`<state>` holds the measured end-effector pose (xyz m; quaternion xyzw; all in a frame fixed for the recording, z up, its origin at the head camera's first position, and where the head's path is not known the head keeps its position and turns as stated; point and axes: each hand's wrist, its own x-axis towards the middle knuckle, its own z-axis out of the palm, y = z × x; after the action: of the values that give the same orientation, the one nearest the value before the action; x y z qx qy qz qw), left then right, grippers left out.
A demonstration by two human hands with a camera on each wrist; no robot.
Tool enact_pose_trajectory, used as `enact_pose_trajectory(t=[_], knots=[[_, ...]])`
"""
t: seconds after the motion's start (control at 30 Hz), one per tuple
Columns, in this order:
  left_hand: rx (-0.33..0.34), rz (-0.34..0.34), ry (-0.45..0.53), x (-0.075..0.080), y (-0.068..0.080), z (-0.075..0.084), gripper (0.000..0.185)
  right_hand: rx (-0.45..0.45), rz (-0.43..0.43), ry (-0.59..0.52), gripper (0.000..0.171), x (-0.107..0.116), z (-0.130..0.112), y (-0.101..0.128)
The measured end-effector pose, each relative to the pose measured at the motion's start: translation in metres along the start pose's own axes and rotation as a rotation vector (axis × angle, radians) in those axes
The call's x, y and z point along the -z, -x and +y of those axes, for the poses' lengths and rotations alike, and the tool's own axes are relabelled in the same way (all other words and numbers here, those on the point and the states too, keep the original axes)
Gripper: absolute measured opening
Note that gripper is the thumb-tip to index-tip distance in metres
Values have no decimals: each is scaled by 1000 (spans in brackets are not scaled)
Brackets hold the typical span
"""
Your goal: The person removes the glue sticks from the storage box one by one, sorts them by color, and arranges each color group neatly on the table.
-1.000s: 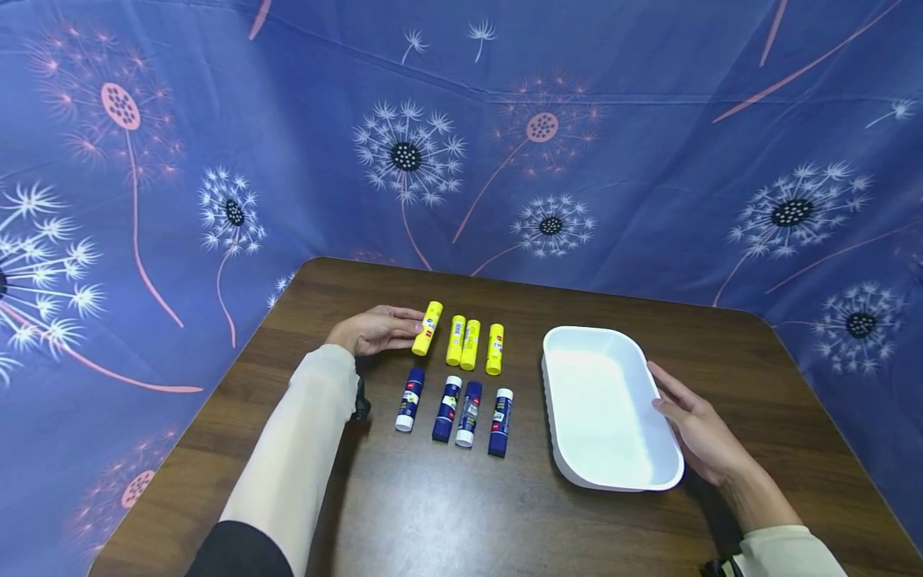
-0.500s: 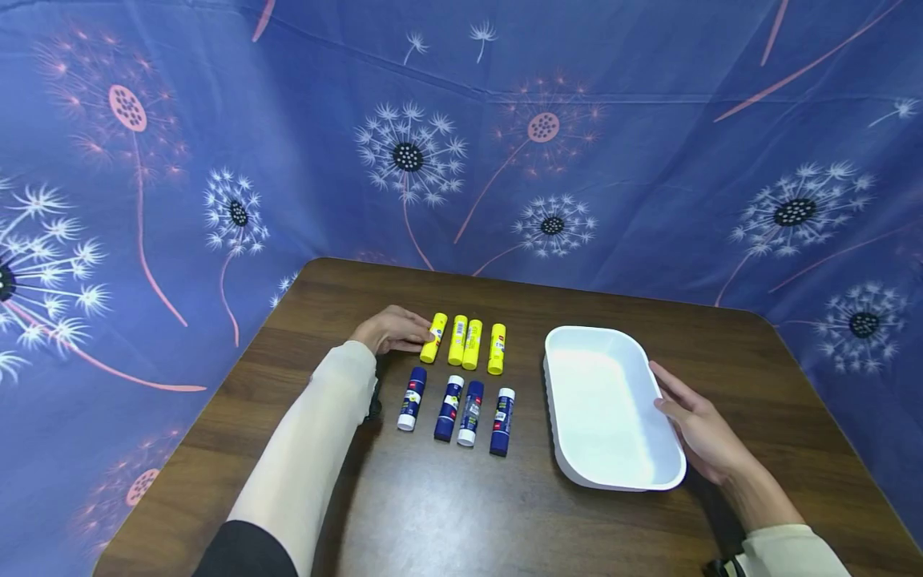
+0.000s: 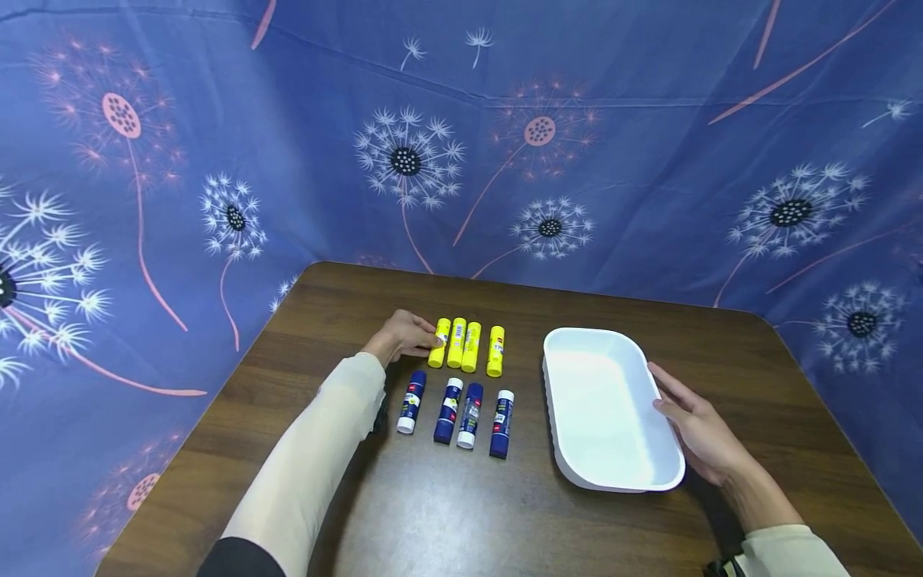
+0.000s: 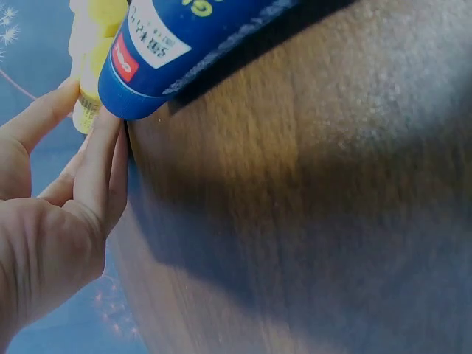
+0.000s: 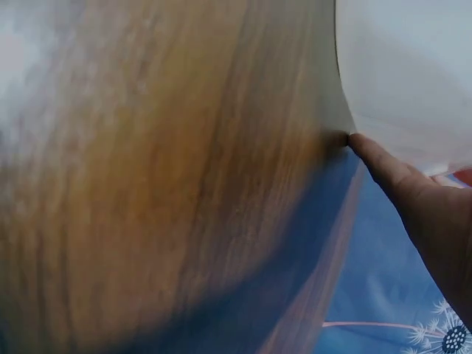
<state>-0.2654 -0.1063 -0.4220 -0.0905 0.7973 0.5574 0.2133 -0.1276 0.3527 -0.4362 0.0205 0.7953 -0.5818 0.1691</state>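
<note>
Since 1.0 s ago, the leftmost yellow glue stick sits pushed against its neighbours, 4 yellow above 4 blue glue sticks. Left hand touches it with relaxed fingers. Right hand lies flat, fingers straight, against the white tray.

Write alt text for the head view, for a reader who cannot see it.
A person's left hand touches the leftmost of four yellow glue sticks lined up on a dark wooden table, above a row of four blue glue sticks. Their right hand rests against the right rim of an empty white plastic tray; a blue dandelion-print cloth hangs behind.
</note>
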Motion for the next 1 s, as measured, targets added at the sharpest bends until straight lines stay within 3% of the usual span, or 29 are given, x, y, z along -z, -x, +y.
enact_pose_trajectory(t=[0.53,0.8,1.0], knots=[[-4,19,5,-4,4,5,40,-63,144,-13,59,-16,-12,0],[-3,29,-29,-3,5,5,41,-61,140,-30,59,-15,-9,0],[-40,27,-84,0,7,2,42,-74,148,22,59,-11,-5,0]])
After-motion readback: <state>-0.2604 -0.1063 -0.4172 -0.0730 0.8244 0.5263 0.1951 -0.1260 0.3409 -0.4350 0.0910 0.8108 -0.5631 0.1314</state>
